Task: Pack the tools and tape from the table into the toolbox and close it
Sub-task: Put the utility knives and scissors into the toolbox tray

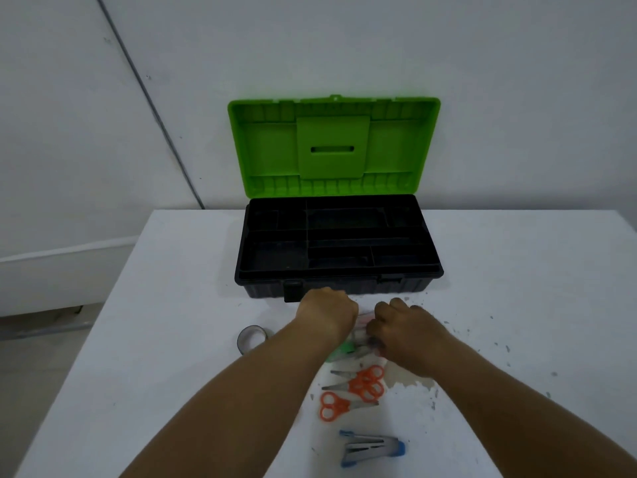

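A black toolbox [339,282] stands open at the table's far side, its green lid [333,146] upright against the wall. The divided tray inside looks empty. My left hand [327,313] and my right hand [401,327] meet just in front of the box, fingers curled over a blurred cluster of small tools [358,339] with pink and green parts. What each hand grips is hidden. A roll of grey tape [251,338] lies left of my left forearm. Three orange-handled scissors [358,388] lie nearer to me, and a blue-tipped metal tool [370,447] nearest.
The white table [189,339] has chipped, stained paint at the right of the scissors [413,384]. Its left edge drops off to the floor, and a white wall stands directly behind the toolbox.
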